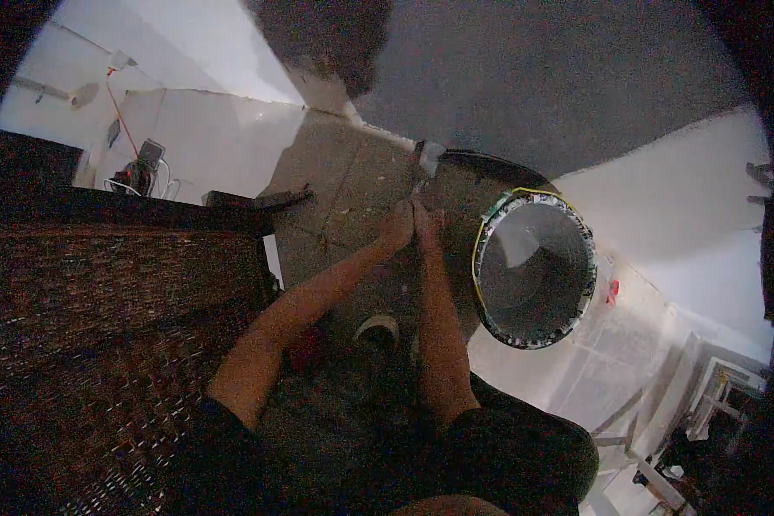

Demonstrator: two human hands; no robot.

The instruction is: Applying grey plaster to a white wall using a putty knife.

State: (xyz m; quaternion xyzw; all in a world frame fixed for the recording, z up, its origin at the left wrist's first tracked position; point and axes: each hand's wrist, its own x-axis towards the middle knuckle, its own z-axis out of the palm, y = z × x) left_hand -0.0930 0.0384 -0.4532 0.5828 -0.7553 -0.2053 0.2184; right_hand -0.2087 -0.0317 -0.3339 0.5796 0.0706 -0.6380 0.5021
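My left hand (pixel 397 225) and my right hand (pixel 430 222) are close together in the middle of the view, arms stretched forward. Both appear closed around the lower end of a tool with a pale grey, dark-edged head (pixel 430 157). The dim light blurs its exact kind. To the right of my right hand stands a large round bucket (pixel 488 297), its rim splattered with white and edged in yellow. Its inside looks grey, with a lighter patch. Behind the tool, a dark curved thing (pixel 490 162) reaches toward the bucket.
Brown woven furniture (pixel 86 318) fills the left side. Black devices with white cables (pixel 138 176) and a red cord are beyond it. The tiled floor (pixel 327 185) meets a wall with a dark grey area (pixel 525 77). A pale frame (pixel 722 387) stands at lower right.
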